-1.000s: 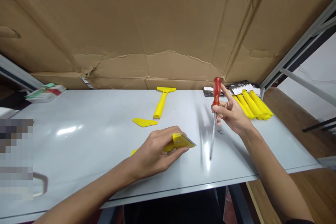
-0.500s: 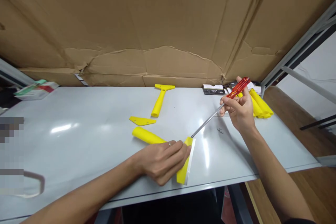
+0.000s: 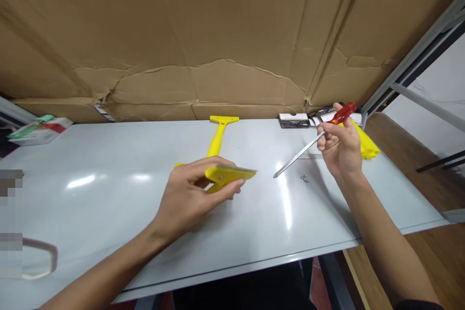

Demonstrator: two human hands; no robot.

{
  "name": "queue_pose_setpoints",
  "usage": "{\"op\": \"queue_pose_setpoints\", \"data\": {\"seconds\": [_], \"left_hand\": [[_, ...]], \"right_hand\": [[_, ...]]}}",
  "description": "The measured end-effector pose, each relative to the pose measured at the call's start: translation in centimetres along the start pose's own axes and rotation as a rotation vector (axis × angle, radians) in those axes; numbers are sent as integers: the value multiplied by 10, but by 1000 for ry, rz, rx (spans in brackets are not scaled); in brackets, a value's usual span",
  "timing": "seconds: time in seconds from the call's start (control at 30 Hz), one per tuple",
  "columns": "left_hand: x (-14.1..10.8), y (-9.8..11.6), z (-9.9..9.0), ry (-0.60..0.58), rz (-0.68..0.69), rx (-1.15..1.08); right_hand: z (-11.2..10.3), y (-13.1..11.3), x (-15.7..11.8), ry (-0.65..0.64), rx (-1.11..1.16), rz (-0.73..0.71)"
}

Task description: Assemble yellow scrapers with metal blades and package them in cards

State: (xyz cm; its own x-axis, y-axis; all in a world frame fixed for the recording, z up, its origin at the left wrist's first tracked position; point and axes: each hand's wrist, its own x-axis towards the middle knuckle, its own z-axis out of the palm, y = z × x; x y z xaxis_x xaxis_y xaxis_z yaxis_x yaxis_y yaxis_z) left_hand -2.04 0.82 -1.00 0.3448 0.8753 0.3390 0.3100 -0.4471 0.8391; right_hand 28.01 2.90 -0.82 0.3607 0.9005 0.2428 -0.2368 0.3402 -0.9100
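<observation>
My left hand (image 3: 192, 193) is closed around a yellow scraper (image 3: 228, 173), lifted off the table with its thin blade edge tilted up and to the right. The palm and fingers hide most of its handle. In my right hand (image 3: 343, 150) is a screwdriver (image 3: 300, 154) with a red handle; its tip points down and left, apart from the scraper. Behind my left hand lies another yellow scraper (image 3: 217, 139). Only a sliver of a flat yellow piece (image 3: 179, 164) shows beside my left knuckles. Several small screws (image 3: 304, 179) lie below the screwdriver shaft.
Yellow handles (image 3: 367, 144) are piled behind my right hand, near black-and-white packets (image 3: 293, 121). A white, green and red box (image 3: 39, 131) stands at the far left. Cardboard (image 3: 203, 34) walls off the back of the white table (image 3: 109, 193). A metal frame (image 3: 410, 53) rises at right.
My left hand has raised the scraper from the table and turned it, so its blade edge faces up. The screwdriver tip has come off the scraper and moved slightly right with my right hand.
</observation>
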Motion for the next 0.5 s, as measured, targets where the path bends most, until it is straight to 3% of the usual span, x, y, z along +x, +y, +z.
{"op": "queue_pose_setpoints", "data": {"seconds": [0.1,0.2,0.3,0.5], "left_hand": [[8,3,-4,-165,-383,-242],[12,-7,1,-260,-568,-443],[13,-17,7,-294,-655,-530],[10,-16,6,-282,-615,-486]], "right_hand": [[0,1,3,38,34,29],[2,2,1,22,26,63],[4,2,-2,0,5,70],[2,4,-1,3,-29,58]]}}
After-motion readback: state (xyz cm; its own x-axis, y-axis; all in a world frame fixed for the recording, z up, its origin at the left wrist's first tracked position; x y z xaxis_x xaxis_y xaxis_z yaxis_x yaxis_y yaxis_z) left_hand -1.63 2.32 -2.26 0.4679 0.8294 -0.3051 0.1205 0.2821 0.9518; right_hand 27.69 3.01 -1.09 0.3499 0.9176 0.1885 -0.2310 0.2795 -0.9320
